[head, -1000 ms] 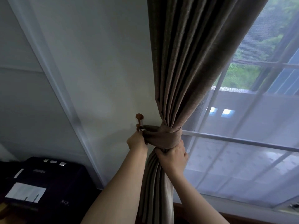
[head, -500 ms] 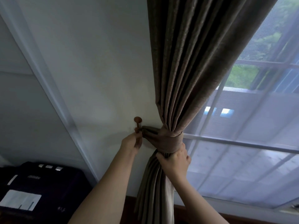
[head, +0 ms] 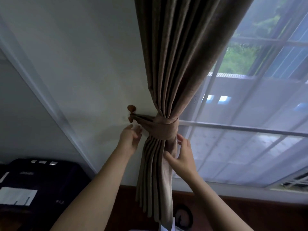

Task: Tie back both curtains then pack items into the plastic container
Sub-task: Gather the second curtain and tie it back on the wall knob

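A brown pleated curtain hangs at the window's left side, gathered at its waist by a matching brown tieback. The tieback's loop is hooked over a small wooden wall knob. My left hand hovers just below the knob with fingers spread, holding nothing. My right hand rests with fingers apart against the curtain folds under the tieback, thumb on the fabric. No plastic container is in view.
A sheer white curtain covers the window behind. A black printer sits at lower left. A dark wooden sill or skirting runs below the window. A white wall trim slants down the left.
My left hand has let go of the tieback loop at the knob and dropped slightly. My right hand has loosened from gripping the curtain bundle and slid lower with fingers apart.
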### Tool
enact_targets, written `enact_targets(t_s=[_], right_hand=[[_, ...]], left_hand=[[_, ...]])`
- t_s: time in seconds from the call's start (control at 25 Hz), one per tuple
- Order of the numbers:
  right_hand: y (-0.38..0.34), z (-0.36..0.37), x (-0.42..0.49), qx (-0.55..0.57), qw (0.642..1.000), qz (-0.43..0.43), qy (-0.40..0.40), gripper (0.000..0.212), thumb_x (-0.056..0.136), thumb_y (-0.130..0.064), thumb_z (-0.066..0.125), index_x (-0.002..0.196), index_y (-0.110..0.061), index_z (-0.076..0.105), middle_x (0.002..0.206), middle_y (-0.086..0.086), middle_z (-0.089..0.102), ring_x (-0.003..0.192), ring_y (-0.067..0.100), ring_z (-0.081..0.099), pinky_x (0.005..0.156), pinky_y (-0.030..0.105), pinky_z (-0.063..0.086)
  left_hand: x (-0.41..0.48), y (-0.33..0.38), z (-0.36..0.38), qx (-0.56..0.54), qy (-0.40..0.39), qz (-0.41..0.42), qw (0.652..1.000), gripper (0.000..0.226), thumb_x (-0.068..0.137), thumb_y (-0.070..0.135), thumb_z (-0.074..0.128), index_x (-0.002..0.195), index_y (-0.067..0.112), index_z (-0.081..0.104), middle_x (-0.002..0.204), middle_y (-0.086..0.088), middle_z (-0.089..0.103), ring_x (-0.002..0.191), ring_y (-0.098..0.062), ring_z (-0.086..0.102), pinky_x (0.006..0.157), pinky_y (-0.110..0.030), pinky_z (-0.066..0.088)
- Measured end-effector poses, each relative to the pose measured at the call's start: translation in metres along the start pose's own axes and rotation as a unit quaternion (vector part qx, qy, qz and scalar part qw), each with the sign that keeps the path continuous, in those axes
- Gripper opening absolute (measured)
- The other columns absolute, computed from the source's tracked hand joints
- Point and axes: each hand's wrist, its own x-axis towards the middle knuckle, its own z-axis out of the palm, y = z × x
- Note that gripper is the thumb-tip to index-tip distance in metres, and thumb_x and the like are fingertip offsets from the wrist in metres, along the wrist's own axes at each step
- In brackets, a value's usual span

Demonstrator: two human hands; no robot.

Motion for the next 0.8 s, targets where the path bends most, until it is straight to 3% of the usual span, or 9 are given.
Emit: enact_targets(t_s=[0.08, 0.2, 0.32, 0.44, 0.52, 0.72, 0.8], right_hand=[[0.004, -0.002, -0.005, 0.033, 0.999, -0.008, -0.023, 0.069, 0.078, -0.011, 0.066, 0.14, -0.016, 0.036, 0.134, 0.0, 0.045, 0.125, 0.015, 0.045, 0.1, 0.028, 0.039], [0.003, -0.002, -0.002, 0.063, 0.996, -0.009, -0.056, 0.069, 0.079, -0.002, 0.057, 0.142, -0.02, 0.035, 0.128, -0.011, 0.046, 0.123, 0.009, 0.044, 0.101, 0.029, 0.04], [-0.002, -0.001, 0.005, 0.089, 0.989, 0.019, -0.117, 0.07, 0.073, -0.014, 0.049, 0.14, -0.029, 0.035, 0.125, -0.015, 0.049, 0.123, 0.004, 0.043, 0.096, 0.027, 0.038], [-0.004, 0.002, 0.007, 0.137, 0.976, 0.036, -0.163, 0.065, 0.067, -0.015, 0.045, 0.127, -0.04, 0.046, 0.123, -0.016, 0.057, 0.125, 0.007, 0.046, 0.094, 0.028, 0.038], [-0.007, 0.007, 0.01, 0.164, 0.968, 0.037, -0.185, 0.061, 0.068, -0.01, 0.043, 0.114, -0.049, 0.05, 0.119, -0.016, 0.06, 0.121, 0.006, 0.05, 0.097, 0.029, 0.041], [-0.024, 0.019, 0.015, 0.161, 0.966, 0.03, -0.202, 0.06, 0.056, -0.008, 0.041, 0.115, -0.021, 0.048, 0.1, -0.006, 0.059, 0.097, 0.009, 0.054, 0.086, 0.027, 0.043], [-0.023, 0.016, 0.019, 0.136, 0.967, 0.027, -0.213, 0.062, 0.06, -0.006, 0.043, 0.12, -0.02, 0.047, 0.105, -0.002, 0.06, 0.102, 0.013, 0.054, 0.09, 0.03, 0.043]], left_hand=[[-0.004, -0.014, -0.001, 0.248, -0.061, 0.046, 0.966, 0.06, 0.066, -0.016, 0.034, 0.119, 0.009, 0.05, 0.112, -0.012, 0.06, 0.101, -0.025, 0.055, 0.067, -0.028, 0.04], [-0.012, -0.009, 0.0, 0.488, -0.166, 0.08, 0.853, 0.042, 0.066, -0.007, 0.043, 0.101, 0.011, 0.059, 0.079, -0.002, 0.059, 0.071, -0.011, 0.053, 0.059, -0.024, 0.035], [-0.024, -0.003, -0.014, 0.548, -0.213, 0.116, 0.801, 0.036, 0.076, -0.004, 0.05, 0.101, 0.019, 0.061, 0.077, 0.005, 0.061, 0.072, -0.005, 0.056, 0.063, -0.022, 0.042], [-0.039, -0.008, -0.036, 0.546, -0.219, 0.165, 0.792, 0.038, 0.075, 0.007, 0.055, 0.112, 0.016, 0.061, 0.101, -0.006, 0.068, 0.096, -0.015, 0.064, 0.085, -0.029, 0.049], [-0.045, -0.01, -0.043, 0.546, -0.21, 0.184, 0.79, 0.037, 0.077, 0.006, 0.056, 0.114, 0.013, 0.059, 0.106, -0.008, 0.067, 0.102, -0.018, 0.063, 0.09, -0.034, 0.051], [-0.064, -0.029, -0.039, 0.591, -0.176, 0.24, 0.75, 0.048, 0.069, 0.01, 0.052, 0.117, 0.005, 0.05, 0.111, -0.016, 0.056, 0.104, -0.027, 0.057, 0.085, -0.029, 0.047], [-0.061, -0.029, -0.035, 0.608, -0.162, 0.248, 0.736, 0.049, 0.074, 0.001, 0.054, 0.122, 0.002, 0.047, 0.113, -0.017, 0.052, 0.106, -0.03, 0.054, 0.085, -0.024, 0.041]])
